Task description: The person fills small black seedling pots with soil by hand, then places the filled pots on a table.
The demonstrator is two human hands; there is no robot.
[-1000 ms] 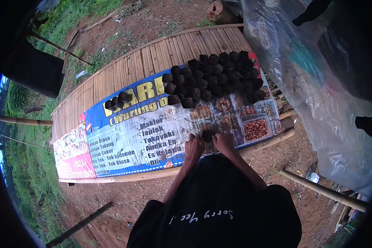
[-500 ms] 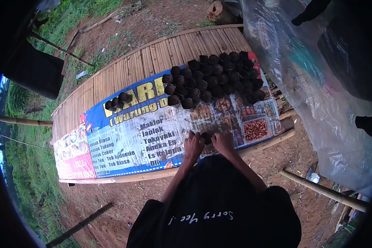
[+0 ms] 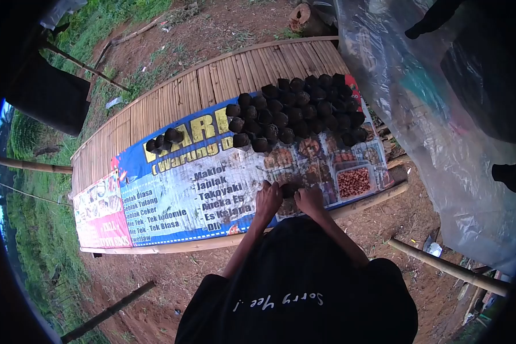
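Note:
Near the front edge of the table, a small black seedling bag (image 3: 290, 188) stands between my two hands. My left hand (image 3: 268, 199) has its fingers closed on the bag's left side. Against the opposite side, my right hand (image 3: 309, 200) is curled, its fingertips mostly hidden. Dark soil seems to fill the bag, though its inside is hard to make out. To the right of my right hand sits a clear plastic tub (image 3: 339, 191) of reddish-brown seeds (image 3: 355, 182).
Beyond my hands, many soil-filled black bags (image 3: 295, 112) stand packed together. A small group of black bags (image 3: 165, 139) is farther left. A printed banner (image 3: 172, 189) covers part of the bamboo-slat table (image 3: 183, 94). Plastic sheeting (image 3: 418, 114) hangs at the right.
My hands stay at nearly the same spot around the black bag. Their fingers have shifted slightly, and more of the bag's dark top shows between them.

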